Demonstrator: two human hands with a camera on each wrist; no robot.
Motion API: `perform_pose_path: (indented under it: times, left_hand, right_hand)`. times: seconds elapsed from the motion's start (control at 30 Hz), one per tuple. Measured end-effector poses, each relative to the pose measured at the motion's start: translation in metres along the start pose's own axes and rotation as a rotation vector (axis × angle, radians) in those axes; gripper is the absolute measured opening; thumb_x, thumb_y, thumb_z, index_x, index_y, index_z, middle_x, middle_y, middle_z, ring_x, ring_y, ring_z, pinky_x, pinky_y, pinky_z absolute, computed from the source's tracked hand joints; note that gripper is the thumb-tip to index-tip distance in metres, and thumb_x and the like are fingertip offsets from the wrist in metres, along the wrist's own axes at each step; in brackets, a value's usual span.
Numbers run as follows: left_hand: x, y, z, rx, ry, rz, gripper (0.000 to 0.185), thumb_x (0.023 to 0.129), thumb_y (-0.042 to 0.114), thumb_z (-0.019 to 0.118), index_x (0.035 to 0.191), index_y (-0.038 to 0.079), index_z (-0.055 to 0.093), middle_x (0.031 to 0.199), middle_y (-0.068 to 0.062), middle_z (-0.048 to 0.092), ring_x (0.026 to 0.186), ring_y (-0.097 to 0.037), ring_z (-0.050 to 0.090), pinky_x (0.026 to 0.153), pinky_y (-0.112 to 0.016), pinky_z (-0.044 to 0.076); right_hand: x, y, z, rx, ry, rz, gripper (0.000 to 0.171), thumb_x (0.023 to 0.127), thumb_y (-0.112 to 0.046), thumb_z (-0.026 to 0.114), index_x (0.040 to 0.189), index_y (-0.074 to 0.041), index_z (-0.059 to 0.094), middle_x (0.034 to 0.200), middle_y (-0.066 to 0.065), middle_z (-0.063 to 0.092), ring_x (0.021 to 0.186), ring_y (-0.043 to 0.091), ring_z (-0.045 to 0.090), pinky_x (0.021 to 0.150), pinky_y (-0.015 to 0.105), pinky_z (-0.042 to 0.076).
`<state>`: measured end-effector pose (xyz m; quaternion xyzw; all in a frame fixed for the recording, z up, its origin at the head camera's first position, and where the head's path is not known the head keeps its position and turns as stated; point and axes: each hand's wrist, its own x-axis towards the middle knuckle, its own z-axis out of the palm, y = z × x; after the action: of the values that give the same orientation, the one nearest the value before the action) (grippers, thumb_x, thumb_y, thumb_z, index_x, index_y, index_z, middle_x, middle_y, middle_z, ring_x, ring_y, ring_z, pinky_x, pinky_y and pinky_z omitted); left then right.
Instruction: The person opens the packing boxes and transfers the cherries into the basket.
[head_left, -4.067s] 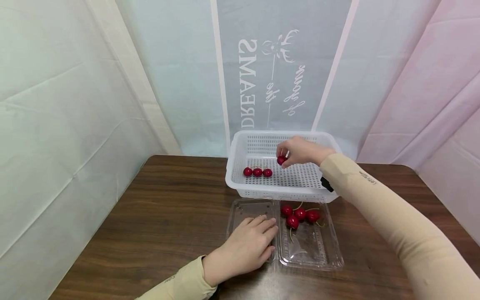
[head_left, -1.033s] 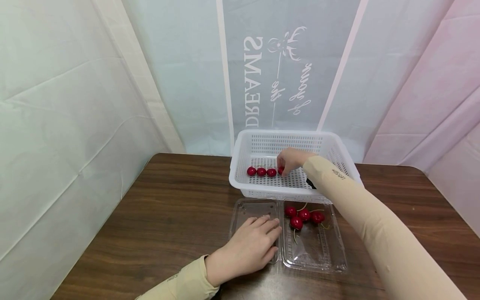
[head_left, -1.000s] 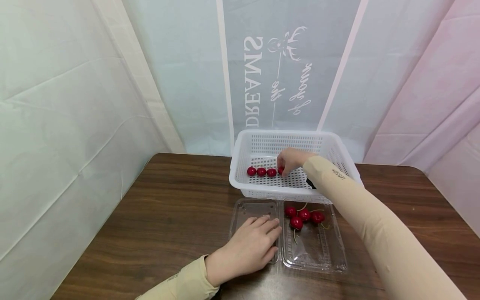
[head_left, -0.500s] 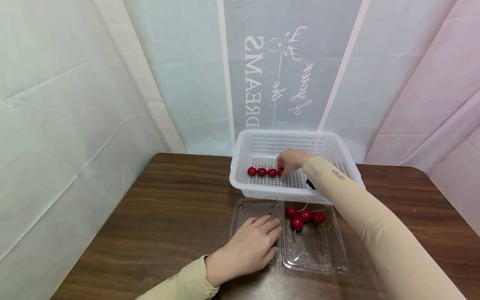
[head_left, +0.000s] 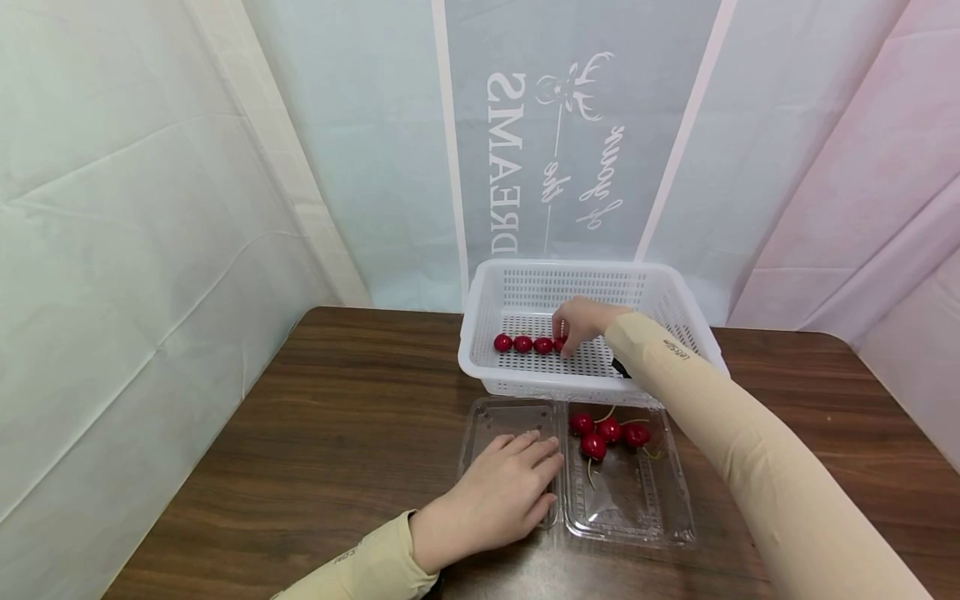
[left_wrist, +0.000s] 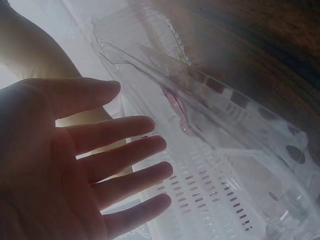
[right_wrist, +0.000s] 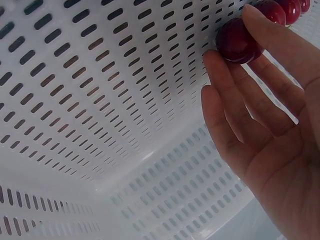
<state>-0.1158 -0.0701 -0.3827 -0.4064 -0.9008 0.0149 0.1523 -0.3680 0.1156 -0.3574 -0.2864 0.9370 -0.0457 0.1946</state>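
My right hand (head_left: pixel 587 322) reaches down into a white perforated basket (head_left: pixel 570 266). Its thumb and fingertips pinch a dark red cherry (right_wrist: pixel 237 42) close over the basket floor. That cherry sits at the right end of a straight row, beside three red cherries (head_left: pixel 522 344). My left hand (head_left: pixel 487 496) lies over the left half of a clear plastic clamshell box (head_left: pixel 506 414); in the left wrist view its fingers are straight and spread, holding nothing. Several cherries with green stems (head_left: pixel 593 447) lie in the box's right half (head_left: pixel 611 508).
Both containers stand on a dark wood-grain table (head_left: pixel 360 400), the basket directly behind the box. A grey printed curtain (head_left: pixel 570 167) hangs behind the table, with pale cloth (head_left: pixel 150 250) along the left side.
About four seconds ago my right hand held the cherry above the basket floor; it has since lowered it to the row's right end. Little has moved in the last second. The left hand stays put.
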Motion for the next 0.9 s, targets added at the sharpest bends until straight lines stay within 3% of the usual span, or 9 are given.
perform_pose_path:
  times: [0.9]
  left_hand:
    - [-0.0007,0.0015,0.0008,0.016,0.014,-0.003,0.040,0.087,0.038,0.062,0.120,0.015,0.064,0.128,-0.001,0.061,0.120,-0.021,0.056,0.093,-0.035,0.046]
  right_hand:
    - [-0.0029,-0.0021,-0.0015,0.006,-0.006,0.010,0.032,0.071,-0.019,0.081,0.098,-0.010,0.069,0.102,0.009,0.068,0.093,0.021,0.062,0.084,0.037,0.050]
